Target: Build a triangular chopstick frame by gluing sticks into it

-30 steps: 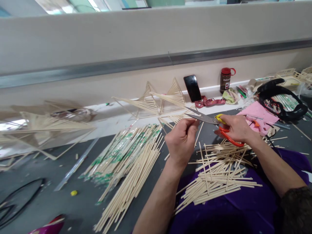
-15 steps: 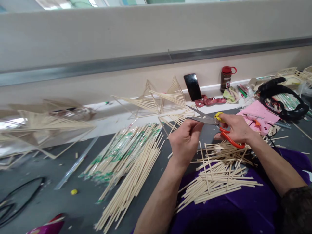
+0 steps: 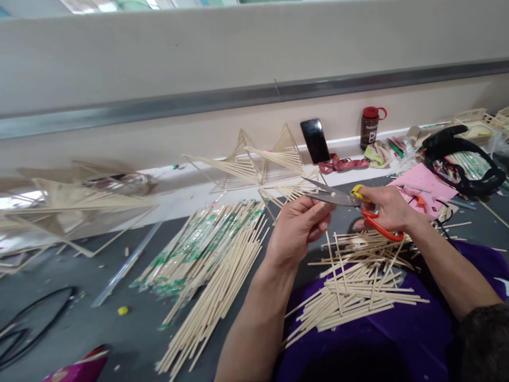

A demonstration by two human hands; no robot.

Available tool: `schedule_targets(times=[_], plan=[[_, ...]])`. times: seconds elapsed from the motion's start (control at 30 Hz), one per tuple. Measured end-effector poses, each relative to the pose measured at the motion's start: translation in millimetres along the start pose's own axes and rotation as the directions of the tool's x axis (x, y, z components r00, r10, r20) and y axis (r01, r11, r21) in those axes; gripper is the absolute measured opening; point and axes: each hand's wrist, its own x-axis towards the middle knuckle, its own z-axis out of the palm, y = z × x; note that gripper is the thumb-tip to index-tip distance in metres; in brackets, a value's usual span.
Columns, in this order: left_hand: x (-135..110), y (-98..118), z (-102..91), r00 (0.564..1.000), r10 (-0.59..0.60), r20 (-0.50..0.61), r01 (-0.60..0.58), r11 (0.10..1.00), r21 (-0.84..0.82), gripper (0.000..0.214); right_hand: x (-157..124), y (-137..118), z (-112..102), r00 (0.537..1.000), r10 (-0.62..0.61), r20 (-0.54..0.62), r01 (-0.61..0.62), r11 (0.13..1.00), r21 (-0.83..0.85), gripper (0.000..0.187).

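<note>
My right hand [image 3: 387, 207] grips a pair of scissors [image 3: 338, 197] by its yellow and red handles, with the blades parted and pointing left. Close by the lower blade, my left hand [image 3: 296, 228] is closed in a pinch on a thin wooden stick, mostly hidden by the fingers; a small pale bit [image 3: 333, 194] shows against the blades. Below both hands, a loose heap of cut wooden sticks [image 3: 358, 297] lies on purple cloth [image 3: 433, 334]. To the left rest a bundle of long wooden sticks [image 3: 218, 297] and sticks in clear-and-green wrappers [image 3: 194, 239].
Stick frameworks [image 3: 254, 164] stand against the wall, with a phone [image 3: 315, 140], a red lanyard [image 3: 342, 164] and a red-lidded bottle [image 3: 369, 127] beside them. Farther right are pink paper [image 3: 425, 185] and a black headband-like object [image 3: 465, 175]. A clear strip [image 3: 125, 268] and black cable [image 3: 40, 307] lie left.
My left hand has turned slightly and shifted a little left and down, its fingers now more visible. The scissor blades stay parted, and a small pale bit now shows by them.
</note>
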Motion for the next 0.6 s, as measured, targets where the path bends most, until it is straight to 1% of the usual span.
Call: schedule_targets(times=[0.13,0.23,0.3,0.33,0.37,0.4,0.43,0.47,0.5,0.53,0.57,0.6], plan=[[1,2,-2.5,0.984,-0.099,0.150,0.116,0.987,-0.115,0.036,-2,5,-2,0.996,-0.078,-0.033,0.077,0.996,-0.044,0.046],[2,1,-5.2,0.951,-0.174,0.255,0.217,0.964,-0.151,0.037,-3,6,-4,0.993,-0.113,-0.040,0.111,0.992,-0.052,0.048],[3,0,-6.2,0.944,-0.188,0.270,0.229,0.965,-0.129,0.038,-3,5,-4,0.993,-0.109,-0.045,0.106,0.993,-0.057,0.052],[3,-1,-6.3,0.956,-0.171,0.237,0.198,0.976,-0.095,0.038,-3,4,-4,0.995,-0.091,-0.049,0.088,0.994,-0.064,0.053],[3,-1,-5.9,0.978,-0.125,0.165,0.133,0.991,-0.035,0.038,-3,3,-4,0.997,-0.063,-0.053,0.059,0.996,-0.074,0.054],[3,-1,-5.2,0.997,-0.045,0.068,0.040,0.997,0.065,0.036,-2,1,-4,0.998,-0.023,-0.058,0.018,0.996,-0.087,0.054],[2,-2,-4.2,0.997,0.076,-0.033,-0.067,0.976,0.209,0.033,-1,-2,-4,0.998,0.024,-0.058,-0.030,0.995,-0.096,0.053],[1,-3,-2.9,0.967,0.228,-0.110,-0.171,0.908,0.383,0.029,-1,-4,-4,0.996,0.075,-0.055,-0.080,0.992,-0.101,0.052],[1,-4,-1.5,0.910,0.390,-0.143,-0.251,0.791,0.557,0.024,0,-8,-3,0.991,0.123,-0.052,-0.128,0.986,-0.103,0.052],[0,-6,-0.3,0.838,0.530,-0.128,-0.299,0.643,0.705,0.020,1,-11,-3,0.985,0.165,-0.048,-0.170,0.980,-0.103,0.051],[0,-8,0.7,0.770,0.632,-0.081,-0.317,0.490,0.812,0.018,1,-14,-3,0.979,0.199,-0.044,-0.203,0.974,-0.100,0.051],[1,-11,1.1,0.714,0.700,-0.026,-0.317,0.356,0.879,0.018,1,-18,-2,0.973,0.225,-0.040,-0.228,0.969,-0.096,0.050]])
